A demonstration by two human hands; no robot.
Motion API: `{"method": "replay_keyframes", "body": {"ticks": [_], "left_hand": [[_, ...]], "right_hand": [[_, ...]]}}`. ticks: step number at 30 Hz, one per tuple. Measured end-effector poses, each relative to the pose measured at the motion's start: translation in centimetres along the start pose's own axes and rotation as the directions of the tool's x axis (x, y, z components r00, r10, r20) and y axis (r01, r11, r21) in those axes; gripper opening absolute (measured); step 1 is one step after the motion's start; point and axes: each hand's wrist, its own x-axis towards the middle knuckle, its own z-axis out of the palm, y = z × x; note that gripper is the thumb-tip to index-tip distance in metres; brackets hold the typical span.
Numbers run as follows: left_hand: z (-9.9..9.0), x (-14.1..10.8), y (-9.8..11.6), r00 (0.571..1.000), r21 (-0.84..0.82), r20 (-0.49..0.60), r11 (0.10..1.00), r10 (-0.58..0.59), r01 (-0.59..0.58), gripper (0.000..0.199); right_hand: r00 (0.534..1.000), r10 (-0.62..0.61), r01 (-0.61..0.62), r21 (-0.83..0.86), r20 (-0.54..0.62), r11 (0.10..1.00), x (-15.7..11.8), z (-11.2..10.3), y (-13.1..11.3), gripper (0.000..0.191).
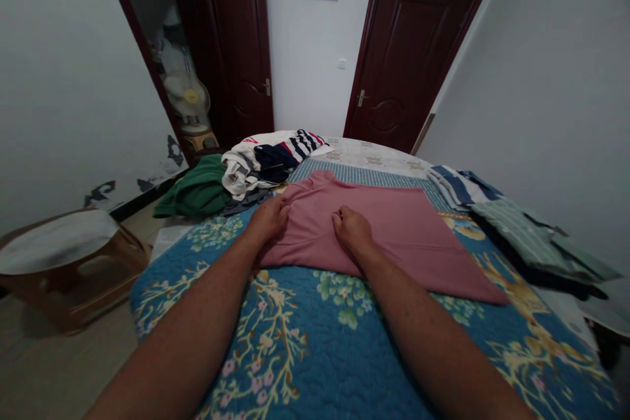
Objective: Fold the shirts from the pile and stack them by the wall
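A pink shirt (394,216) lies spread sideways over a blue floral quilted cover (315,341), its wider, smoother part to the right. My left hand (270,220) grips its left end, where the cloth bunches and creases. Over the middle of the shirt, my right hand (352,228) is closed with the fingers pinching the fabric. Creases run between the two hands. The fingertips of both hands are partly hidden by the knuckles and cloth.
A heap of loose clothes, with a green garment (197,190) and a striped one (300,147), sits at the back left. Folded clothes (536,236) lie along the right side. A stool (63,256) stands left of the table; two dark red doors (231,46) are beyond.
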Motion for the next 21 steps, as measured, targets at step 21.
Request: {"method": "replay_keyframes", "body": {"ticks": [21], "left_hand": [[-9.3,-7.9,-1.9,0.888,0.150,0.415,0.978,-0.196,0.146,0.023]], "right_hand": [[0.974,-0.223,0.225,0.115,-0.036,0.967,-1.0,0.0,2.4,0.039]]}}
